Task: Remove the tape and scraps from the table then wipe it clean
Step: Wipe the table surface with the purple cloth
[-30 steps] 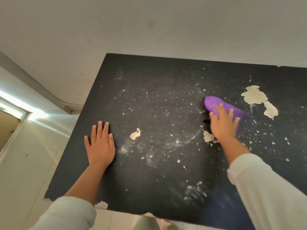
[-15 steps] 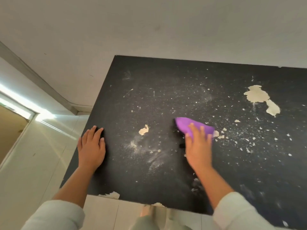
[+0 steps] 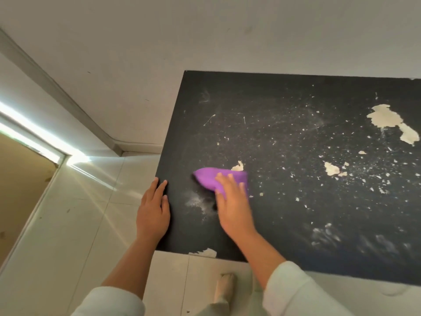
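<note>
There is one view only — a wide-angle camera worn on the person's head, looking forward and steeply down. It sits close above the black table (image 3: 296,137), whose left and near edges cut across the frame, with the tiled floor (image 3: 68,224) below and the wall (image 3: 205,37) beyond. Both forearms reach in from the bottom edge — straight lines bow toward the borders.

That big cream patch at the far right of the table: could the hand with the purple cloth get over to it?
Probably yes. The right hand presses the purple cloth near the table's left edge; only bare, speckled surface lies between it and the big cream patch.
</note>
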